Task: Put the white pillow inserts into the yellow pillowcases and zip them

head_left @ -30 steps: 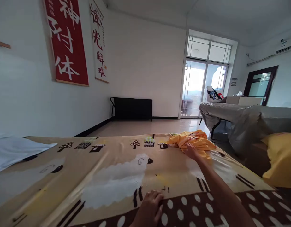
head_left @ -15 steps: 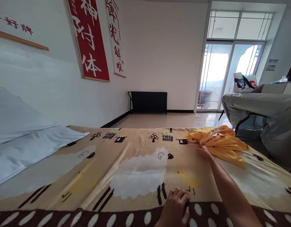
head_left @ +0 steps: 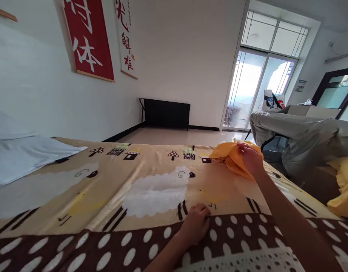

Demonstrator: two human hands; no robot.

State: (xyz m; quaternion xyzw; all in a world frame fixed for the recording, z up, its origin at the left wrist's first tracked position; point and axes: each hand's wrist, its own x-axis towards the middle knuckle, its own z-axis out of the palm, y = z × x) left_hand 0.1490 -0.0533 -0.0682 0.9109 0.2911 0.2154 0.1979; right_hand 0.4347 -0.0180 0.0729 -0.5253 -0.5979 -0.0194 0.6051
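Note:
A beige fleece blanket [head_left: 159,158] printed with sheep and a brown spotted border spreads out before me. At its far edge, right of the middle, lies a bunched yellow cloth [head_left: 230,160]. My right hand [head_left: 251,158] reaches out and pinches the top of that cloth, its fingers closed. My left hand [head_left: 195,223] rests palm down on the blanket by the brown border, fingers loosely bent and holding nothing. Whether the yellow cloth is a garment or a cover, I cannot tell.
White bedding [head_left: 35,155] lies on the left. More yellow fabric [head_left: 344,185] shows at the right edge. A plastic-covered table [head_left: 290,121] with bags and boxes stands beyond to the right. A folded black table [head_left: 167,113] leans on the far wall.
My view has turned to the right. My right hand has risen over the yellow cloth and gathered it into a tighter bunch. My left hand still rests on the blanket.

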